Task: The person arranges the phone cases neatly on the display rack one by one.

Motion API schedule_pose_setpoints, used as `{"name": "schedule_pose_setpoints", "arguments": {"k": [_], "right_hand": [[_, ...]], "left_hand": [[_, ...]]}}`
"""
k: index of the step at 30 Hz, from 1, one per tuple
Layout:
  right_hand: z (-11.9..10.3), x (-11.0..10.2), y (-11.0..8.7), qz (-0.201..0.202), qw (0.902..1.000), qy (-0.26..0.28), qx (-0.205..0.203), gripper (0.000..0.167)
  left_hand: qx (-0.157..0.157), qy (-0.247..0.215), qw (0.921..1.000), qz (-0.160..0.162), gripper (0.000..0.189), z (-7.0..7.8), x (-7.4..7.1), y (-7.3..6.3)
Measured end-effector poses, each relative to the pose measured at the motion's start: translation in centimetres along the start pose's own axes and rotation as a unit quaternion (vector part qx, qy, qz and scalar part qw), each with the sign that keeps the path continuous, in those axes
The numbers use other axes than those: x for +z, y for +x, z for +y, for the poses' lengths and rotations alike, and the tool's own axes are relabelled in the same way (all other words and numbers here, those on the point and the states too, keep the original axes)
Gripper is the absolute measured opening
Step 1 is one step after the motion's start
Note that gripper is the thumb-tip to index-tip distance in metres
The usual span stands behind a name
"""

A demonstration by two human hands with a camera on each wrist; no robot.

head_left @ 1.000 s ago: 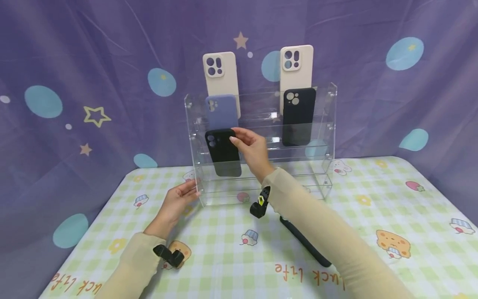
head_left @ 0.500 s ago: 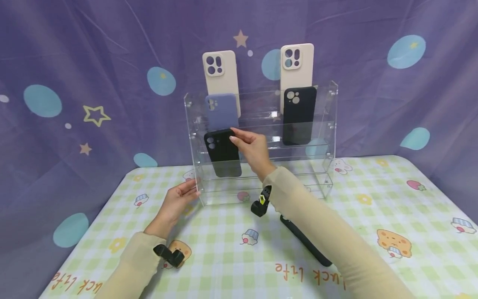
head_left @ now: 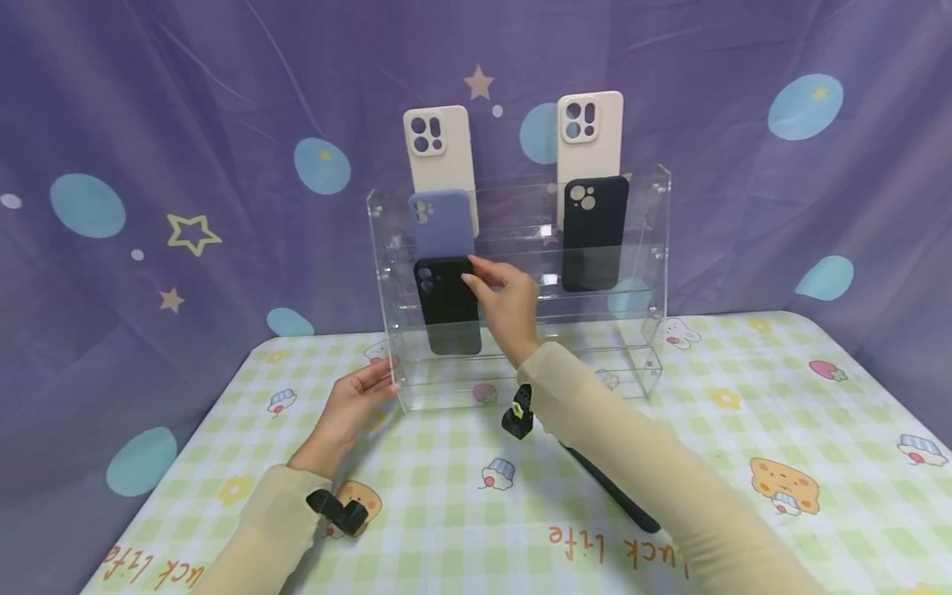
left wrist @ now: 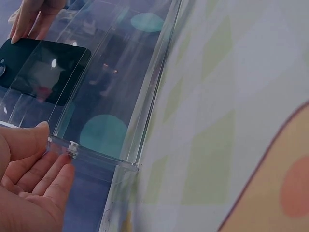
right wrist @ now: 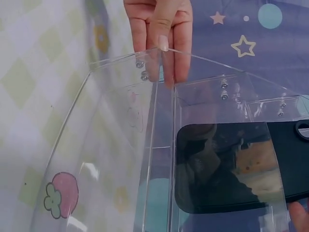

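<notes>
My right hand (head_left: 511, 304) pinches the upper right corner of a black phone case (head_left: 449, 310), thumb in front. That case stands nearly upright in a lower tier of a clear acrylic display stand (head_left: 595, 337), its lower part behind the clear front panel (right wrist: 231, 159). At the stand's left side, my left hand (head_left: 349, 405) holds the edge between thumb and fingers, as the left wrist view shows with the left thumb (left wrist: 30, 141). Above the black case sit a blue-purple phone case (head_left: 440, 223) and a white phone case (head_left: 439, 169).
On the stand's right side are another white phone case (head_left: 595, 157) and a dark phone case (head_left: 595, 235). One more black case (head_left: 617, 496) lies on the checked tablecloth (head_left: 431, 529), partly under my right forearm. A purple curtain (head_left: 223, 99) hangs behind.
The black case in my right hand has shifted slightly right and straightened in its tier, my right hand moving right with it. My left hand stays on the stand's side.
</notes>
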State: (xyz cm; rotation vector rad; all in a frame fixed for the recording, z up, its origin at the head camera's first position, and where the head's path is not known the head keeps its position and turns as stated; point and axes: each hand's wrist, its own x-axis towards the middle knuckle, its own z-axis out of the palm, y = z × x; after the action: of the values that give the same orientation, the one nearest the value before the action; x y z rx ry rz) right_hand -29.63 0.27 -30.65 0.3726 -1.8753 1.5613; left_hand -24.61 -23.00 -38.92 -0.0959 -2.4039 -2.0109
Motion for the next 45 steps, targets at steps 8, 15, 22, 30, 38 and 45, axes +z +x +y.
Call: {"name": "schedule_pose_setpoints", "arguments": {"k": [8, 15, 22, 30, 38, 45], "right_hand": [[0.1, 0.4, -0.1, 0.044, 0.9983, -0.012, -0.036, 0.023], [0.1, 0.5, -0.2, 0.047, 0.9981, -0.021, -0.034, 0.025], [-0.2, -0.4, -0.3, 0.02, 0.9996, 0.014, 0.011, 0.026], [-0.8, -4.2, -1.7, -0.063, 0.9947, 0.052, 0.063, 0.03], [-0.5, -11.6, -4.9, -0.224, 0.9674, -0.052, 0.107, 0.041], [2.8, -16.4, -7.7, -0.283, 0.9487, -0.078, 0.117, 0.039]], "left_hand": [[0.0, 0.001, 1.0, 0.006, 0.047, 0.1, 0.2, -0.1], [-0.001, 0.004, 1.0, 0.006, 0.048, 0.0, 0.1, 0.0], [-0.004, 0.001, 0.9999, 0.009, 0.047, -0.1, 0.1, 0.0], [-0.002, -0.001, 1.0, 0.007, 0.047, -0.1, 0.1, 0.1], [-0.013, -0.005, 0.9999, 0.009, 0.048, -0.3, 0.4, 0.2], [-0.009, -0.006, 0.9999, 0.01, 0.047, -0.2, 0.0, 0.1]]}}
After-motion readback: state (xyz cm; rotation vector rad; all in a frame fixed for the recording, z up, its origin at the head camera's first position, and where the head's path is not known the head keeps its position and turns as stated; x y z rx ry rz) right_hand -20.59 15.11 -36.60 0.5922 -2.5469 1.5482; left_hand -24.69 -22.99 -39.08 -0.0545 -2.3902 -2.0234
